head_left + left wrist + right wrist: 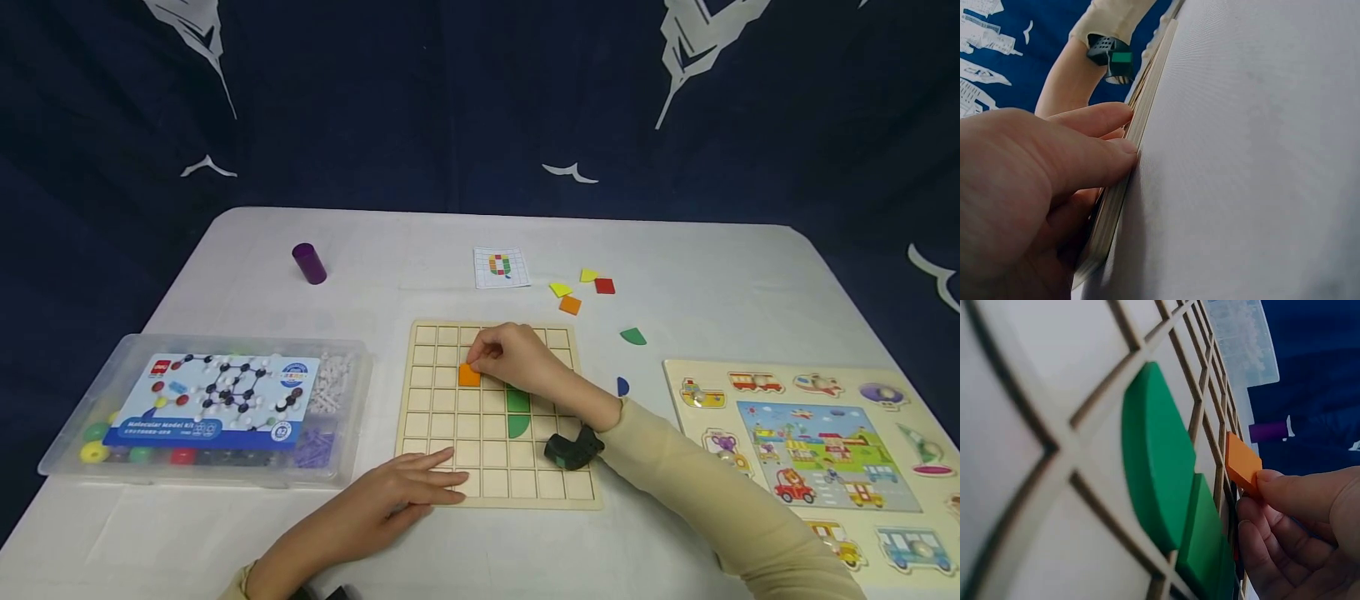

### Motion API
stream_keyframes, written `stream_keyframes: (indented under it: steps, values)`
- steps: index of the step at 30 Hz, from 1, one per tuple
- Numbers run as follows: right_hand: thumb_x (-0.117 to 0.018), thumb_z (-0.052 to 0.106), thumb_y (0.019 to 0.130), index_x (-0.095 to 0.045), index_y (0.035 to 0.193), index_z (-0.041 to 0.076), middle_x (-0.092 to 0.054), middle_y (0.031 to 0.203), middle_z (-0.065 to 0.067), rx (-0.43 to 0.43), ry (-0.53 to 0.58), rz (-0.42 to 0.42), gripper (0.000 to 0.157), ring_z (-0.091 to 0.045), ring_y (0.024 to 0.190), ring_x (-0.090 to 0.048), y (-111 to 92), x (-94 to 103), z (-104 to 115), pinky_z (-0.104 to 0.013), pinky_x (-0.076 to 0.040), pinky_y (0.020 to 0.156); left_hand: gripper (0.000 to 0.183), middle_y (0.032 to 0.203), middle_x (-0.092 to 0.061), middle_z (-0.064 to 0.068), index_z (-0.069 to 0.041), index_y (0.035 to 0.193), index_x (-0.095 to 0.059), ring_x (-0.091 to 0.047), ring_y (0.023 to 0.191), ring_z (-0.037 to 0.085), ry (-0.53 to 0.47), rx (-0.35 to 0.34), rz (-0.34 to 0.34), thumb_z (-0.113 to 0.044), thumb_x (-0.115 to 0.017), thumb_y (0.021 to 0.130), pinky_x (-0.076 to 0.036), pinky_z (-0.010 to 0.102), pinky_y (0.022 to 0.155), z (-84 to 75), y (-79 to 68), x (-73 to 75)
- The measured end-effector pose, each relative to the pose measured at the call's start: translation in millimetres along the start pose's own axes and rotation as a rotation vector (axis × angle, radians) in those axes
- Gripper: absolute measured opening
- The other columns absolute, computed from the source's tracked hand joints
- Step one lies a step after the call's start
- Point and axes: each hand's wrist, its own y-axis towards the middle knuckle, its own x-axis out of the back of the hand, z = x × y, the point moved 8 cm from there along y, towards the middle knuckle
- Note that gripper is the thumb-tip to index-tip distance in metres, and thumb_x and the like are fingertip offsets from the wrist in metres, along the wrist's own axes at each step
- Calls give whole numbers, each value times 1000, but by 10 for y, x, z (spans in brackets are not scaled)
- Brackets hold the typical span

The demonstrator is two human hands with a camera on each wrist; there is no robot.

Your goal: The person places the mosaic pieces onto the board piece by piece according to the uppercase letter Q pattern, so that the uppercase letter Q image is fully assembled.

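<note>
My right hand pinches an orange square tile between thumb and fingers, over the upper left part of a wooden grid board. In the right wrist view the tile tilts off the grid at its held edge. Two green pieces, a square-looking one and a curved one, lie in cells nearer me, partly under my forearm in the head view. My left hand rests on the board's front left corner with fingers spread, its thumb against the wooden side edge.
Behind the board lie a pattern card and loose yellow, red and orange tiles. Green and blue pieces lie right of it. A molecular model kit box sits left, a vehicle puzzle right, a purple cylinder far left.
</note>
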Motion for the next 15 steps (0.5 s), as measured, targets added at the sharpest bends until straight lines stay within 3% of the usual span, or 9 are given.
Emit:
stream_keyframes:
  steps: [15]
  values:
    - [-71,5,82,-71,78,8,-63,71,6,23,-49,-9,6,-10,63,-53,4,3,21,-24,-47,60,39,129,-55,-3,-11,117,-67,-40,128,24,-5,2,-5,5,-64,82,-36,42,101,5,-1,-2]
